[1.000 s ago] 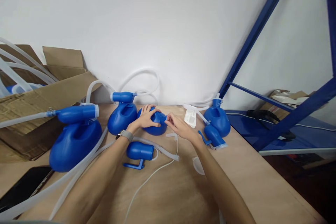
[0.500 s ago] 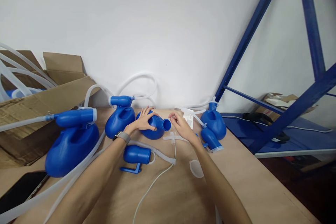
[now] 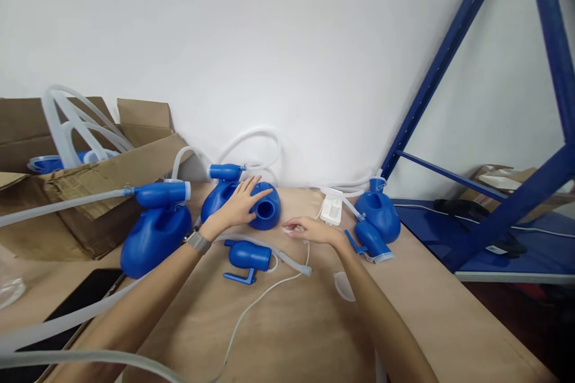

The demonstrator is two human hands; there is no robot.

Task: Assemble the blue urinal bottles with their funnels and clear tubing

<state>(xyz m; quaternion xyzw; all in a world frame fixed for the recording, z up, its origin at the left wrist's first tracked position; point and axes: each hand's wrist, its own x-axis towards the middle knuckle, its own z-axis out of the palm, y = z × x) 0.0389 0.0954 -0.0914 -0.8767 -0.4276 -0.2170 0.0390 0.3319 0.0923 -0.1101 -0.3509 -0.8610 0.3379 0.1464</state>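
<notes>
I see a brown table with a thin white tube across it. A small blue bottle piece lies close to me. My right hand pinches a little clear part flat on the table. My left hand rests open on a round blue bottle, its mouth facing me. Farther left, a cardboard box holds clear hoses. Behind is a white wall. I can read no writing.
</notes>
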